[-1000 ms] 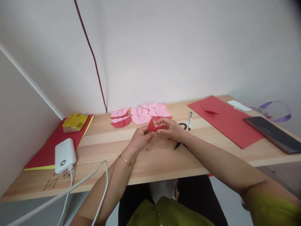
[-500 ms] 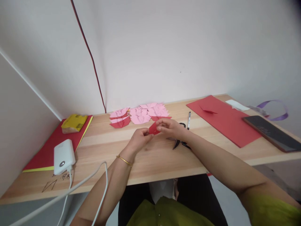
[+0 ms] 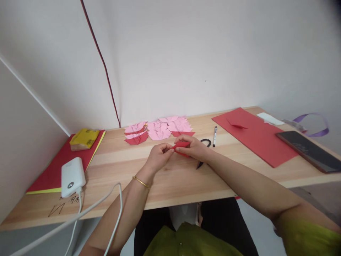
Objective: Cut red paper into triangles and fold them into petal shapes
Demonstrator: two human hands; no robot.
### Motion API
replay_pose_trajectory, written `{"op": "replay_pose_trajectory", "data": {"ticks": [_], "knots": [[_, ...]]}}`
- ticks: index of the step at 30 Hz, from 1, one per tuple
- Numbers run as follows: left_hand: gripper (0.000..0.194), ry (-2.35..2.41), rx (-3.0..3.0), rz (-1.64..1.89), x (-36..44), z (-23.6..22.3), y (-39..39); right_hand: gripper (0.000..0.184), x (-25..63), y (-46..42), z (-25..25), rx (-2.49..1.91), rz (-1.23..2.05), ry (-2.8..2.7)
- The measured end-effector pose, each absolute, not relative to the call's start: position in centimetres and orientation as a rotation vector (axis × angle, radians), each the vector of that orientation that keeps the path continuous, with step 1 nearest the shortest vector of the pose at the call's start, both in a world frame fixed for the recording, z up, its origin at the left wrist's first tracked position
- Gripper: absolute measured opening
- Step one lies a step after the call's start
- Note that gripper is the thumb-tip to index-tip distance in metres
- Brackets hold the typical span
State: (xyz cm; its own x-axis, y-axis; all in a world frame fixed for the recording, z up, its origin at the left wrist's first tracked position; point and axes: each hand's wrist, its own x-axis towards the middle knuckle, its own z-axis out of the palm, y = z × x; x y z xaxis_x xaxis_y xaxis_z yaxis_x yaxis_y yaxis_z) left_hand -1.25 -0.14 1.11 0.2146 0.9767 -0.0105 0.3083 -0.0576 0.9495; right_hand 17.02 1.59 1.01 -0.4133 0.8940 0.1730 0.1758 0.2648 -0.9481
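Note:
A small piece of folded red paper (image 3: 182,144) is held above the middle of the table. My left hand (image 3: 160,155) pinches its left tip between thumb and fingers. My right hand (image 3: 193,146) grips its right side, with the thumb below and the fingers over the top. Black-handled scissors (image 3: 206,143) lie under my right hand and wrist, partly hidden. Just behind my hands, folded pink paper pieces (image 3: 159,130) sit in overlapping groups, with a few red folded pieces (image 3: 137,138) among them.
To the right are a pen (image 3: 214,136), red paper sheets (image 3: 255,142) with a folded piece on top, and a phone (image 3: 309,151). On the left, a white power bank (image 3: 72,177) with a cable and a yellow packet (image 3: 84,139) rest on dark red paper (image 3: 48,174).
The red paper has turned in my hands and now looks narrower and more pointed. My right hand has shifted slightly, its thumb now pressing along the paper's lower side.

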Motion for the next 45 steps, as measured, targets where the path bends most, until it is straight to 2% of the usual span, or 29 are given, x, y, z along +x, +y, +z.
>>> {"op": "replay_pose_trajectory", "data": {"ticks": [15, 21, 27, 34, 45], "knots": [[0.016, 1.169, 1.314, 0.93, -1.3, 0.0, 0.2, 0.012, 17.0, 1.7, 0.6, -0.935, 1.232, -1.781], [0.011, 1.221, 1.263, 0.993, -1.0, 0.0, 0.3, 0.015, 16.8, 1.9, 0.1, -0.886, 1.288, -1.749], [0.02, 1.085, 1.111, 0.929, -1.2, 0.7, 0.0, 0.014, 17.2, 2.2, 0.1, -0.797, 1.155, -1.893], [0.025, 1.105, 1.172, 0.952, -1.3, 0.7, 0.0, 0.025, 17.1, 2.2, 0.1, -0.935, 1.299, -1.711], [0.02, 1.224, 1.457, 0.977, -1.2, 0.5, 0.0, 0.02, 17.1, 2.3, -0.5, -0.982, 1.436, -1.571]]}}
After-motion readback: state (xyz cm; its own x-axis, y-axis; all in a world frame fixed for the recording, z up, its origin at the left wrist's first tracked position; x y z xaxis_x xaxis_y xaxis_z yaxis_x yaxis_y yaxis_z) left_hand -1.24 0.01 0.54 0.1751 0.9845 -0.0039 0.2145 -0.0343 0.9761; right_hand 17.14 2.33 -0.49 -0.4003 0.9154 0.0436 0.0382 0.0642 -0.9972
